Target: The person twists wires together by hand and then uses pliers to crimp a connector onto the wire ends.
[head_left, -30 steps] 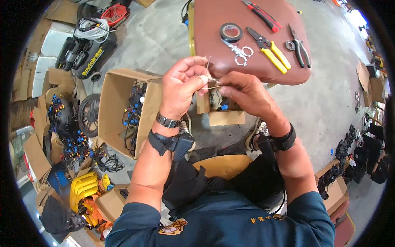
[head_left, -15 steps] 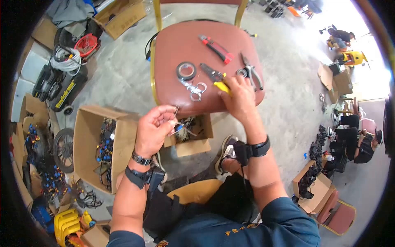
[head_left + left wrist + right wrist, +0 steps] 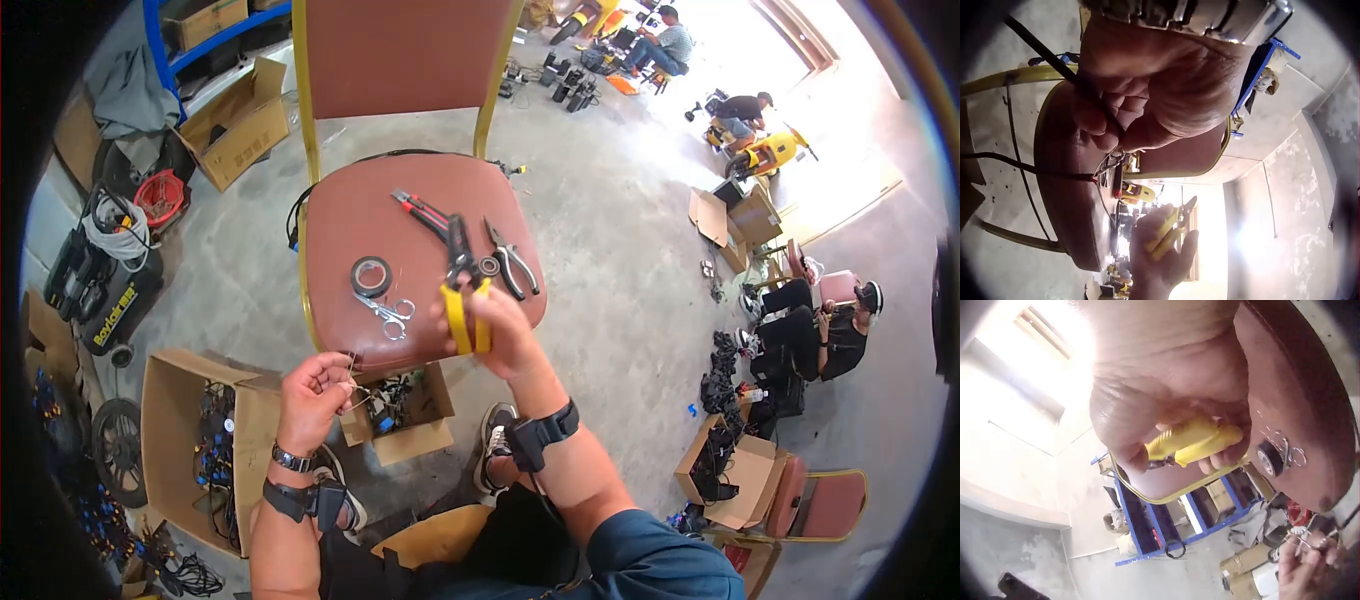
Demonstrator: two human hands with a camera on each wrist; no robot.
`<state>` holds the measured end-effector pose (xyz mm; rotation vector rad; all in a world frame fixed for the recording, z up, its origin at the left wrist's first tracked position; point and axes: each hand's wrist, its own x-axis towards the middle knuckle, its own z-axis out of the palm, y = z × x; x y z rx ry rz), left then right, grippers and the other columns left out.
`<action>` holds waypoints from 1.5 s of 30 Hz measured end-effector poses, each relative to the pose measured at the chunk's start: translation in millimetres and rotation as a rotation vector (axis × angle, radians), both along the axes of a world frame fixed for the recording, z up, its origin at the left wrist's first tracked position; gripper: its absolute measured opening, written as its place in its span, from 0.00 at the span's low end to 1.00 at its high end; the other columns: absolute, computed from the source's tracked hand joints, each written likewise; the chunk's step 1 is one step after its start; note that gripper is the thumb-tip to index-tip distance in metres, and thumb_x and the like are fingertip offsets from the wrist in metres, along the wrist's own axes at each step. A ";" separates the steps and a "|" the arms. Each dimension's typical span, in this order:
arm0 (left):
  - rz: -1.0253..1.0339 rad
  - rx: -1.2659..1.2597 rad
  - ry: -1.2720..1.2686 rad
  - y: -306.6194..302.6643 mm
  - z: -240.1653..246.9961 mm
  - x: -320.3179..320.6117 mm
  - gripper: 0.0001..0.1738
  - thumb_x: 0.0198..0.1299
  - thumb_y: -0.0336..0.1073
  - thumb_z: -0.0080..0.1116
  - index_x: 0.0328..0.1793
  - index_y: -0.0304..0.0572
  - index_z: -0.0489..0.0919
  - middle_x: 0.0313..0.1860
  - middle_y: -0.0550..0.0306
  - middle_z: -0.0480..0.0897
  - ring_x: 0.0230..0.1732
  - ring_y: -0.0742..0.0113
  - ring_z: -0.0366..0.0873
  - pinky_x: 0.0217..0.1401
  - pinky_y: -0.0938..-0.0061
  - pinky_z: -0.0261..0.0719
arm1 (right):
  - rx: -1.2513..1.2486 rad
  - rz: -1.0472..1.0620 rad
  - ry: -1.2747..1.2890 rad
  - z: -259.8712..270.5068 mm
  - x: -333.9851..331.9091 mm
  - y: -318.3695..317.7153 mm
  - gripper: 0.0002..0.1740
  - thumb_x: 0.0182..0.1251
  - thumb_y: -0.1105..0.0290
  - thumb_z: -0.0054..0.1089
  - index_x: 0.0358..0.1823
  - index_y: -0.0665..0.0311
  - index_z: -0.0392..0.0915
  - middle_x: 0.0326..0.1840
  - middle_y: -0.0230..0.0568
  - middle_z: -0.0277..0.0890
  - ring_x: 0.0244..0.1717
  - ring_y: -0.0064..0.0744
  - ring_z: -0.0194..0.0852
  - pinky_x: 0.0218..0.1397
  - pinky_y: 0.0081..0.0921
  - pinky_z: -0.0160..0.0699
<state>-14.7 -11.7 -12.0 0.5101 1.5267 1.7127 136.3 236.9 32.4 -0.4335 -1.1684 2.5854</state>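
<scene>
My right hand (image 3: 510,335) grips the wire strippers (image 3: 457,315) by their yellow handles, the dark jaws pointing away over the chair seat. In the right wrist view the yellow handles (image 3: 1200,442) lie between curled fingers and thumb. Lower and to the left, my left hand (image 3: 312,395) pinches thin wires (image 3: 357,390) in front of the seat's edge. The left wrist view shows a black cable (image 3: 1044,53) running into that hand, with bare twisted strands (image 3: 1109,164) just below the fingertips. A red-brown wire (image 3: 1035,169) joins near those strands.
On the chair seat (image 3: 340,230) lie a utility knife (image 3: 420,212), pliers (image 3: 515,265), black tape (image 3: 371,277) and folding scissors (image 3: 388,314). A small carton (image 3: 415,440) stands below its front edge. A bigger carton (image 3: 180,440) with cables is at left. Other people sit farther off at right.
My right hand left the wires, reached the seat and lifted the wire strippers off it. The left hand keeps the wires. The head view has swung up and to the right.
</scene>
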 end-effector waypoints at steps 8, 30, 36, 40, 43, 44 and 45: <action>-0.048 0.039 -0.021 -15.0 5.1 -10.5 0.16 0.59 0.18 0.57 0.54 0.33 0.81 0.36 0.61 0.83 0.33 0.76 0.79 0.34 0.79 0.79 | 1.036 0.351 -0.215 -18.9 -2.9 -35.6 0.16 0.72 0.64 0.61 0.55 0.66 0.76 0.39 0.43 0.80 0.41 0.29 0.78 0.46 0.29 0.77; -0.144 -0.014 -0.021 -11.1 -2.1 -0.2 0.13 0.60 0.19 0.58 0.52 0.33 0.82 0.37 0.60 0.84 0.34 0.77 0.79 0.37 0.80 0.78 | 1.835 -0.509 -0.619 -33.1 -11.5 55.1 0.29 0.59 0.62 0.66 0.63 0.60 0.76 0.60 0.50 0.75 0.60 0.56 0.69 0.65 0.46 0.68; -0.158 -0.029 -0.054 -6.0 -4.1 -4.5 0.13 0.61 0.20 0.59 0.52 0.34 0.82 0.39 0.61 0.84 0.37 0.77 0.80 0.38 0.79 0.79 | 1.660 -0.379 -0.911 -34.1 13.2 78.4 0.33 0.55 0.58 0.70 0.64 0.57 0.76 0.57 0.50 0.77 0.60 0.55 0.69 0.65 0.45 0.69; -0.167 -0.028 -0.070 -2.7 -4.4 -6.1 0.13 0.61 0.20 0.59 0.52 0.35 0.81 0.39 0.61 0.84 0.37 0.77 0.80 0.38 0.79 0.80 | 1.305 -0.529 -0.713 -33.5 14.7 90.0 0.28 0.62 0.66 0.66 0.64 0.64 0.74 0.49 0.46 0.78 0.51 0.42 0.76 0.57 0.37 0.76; -0.141 0.025 -0.070 -2.7 -6.0 -7.4 0.14 0.61 0.20 0.60 0.53 0.35 0.81 0.39 0.61 0.84 0.37 0.77 0.80 0.38 0.79 0.80 | 0.458 -0.554 -0.268 -20.6 22.5 91.5 0.25 0.67 0.77 0.60 0.64 0.73 0.71 0.45 0.38 0.77 0.40 0.23 0.77 0.50 0.23 0.80; -0.118 0.034 -0.077 -4.7 -5.6 -8.3 0.14 0.61 0.20 0.60 0.53 0.35 0.81 0.38 0.61 0.83 0.36 0.76 0.80 0.38 0.78 0.80 | 0.345 -0.530 -0.047 -20.0 24.3 87.5 0.28 0.66 0.74 0.60 0.66 0.74 0.69 0.46 0.41 0.78 0.42 0.28 0.78 0.52 0.26 0.80; -0.096 0.016 -0.046 -5.5 -5.1 -9.9 0.14 0.61 0.20 0.61 0.54 0.34 0.80 0.37 0.61 0.83 0.35 0.76 0.80 0.37 0.78 0.80 | 0.304 -0.462 0.056 -5.9 20.1 74.3 0.28 0.66 0.72 0.60 0.67 0.75 0.68 0.46 0.43 0.78 0.43 0.30 0.78 0.52 0.27 0.80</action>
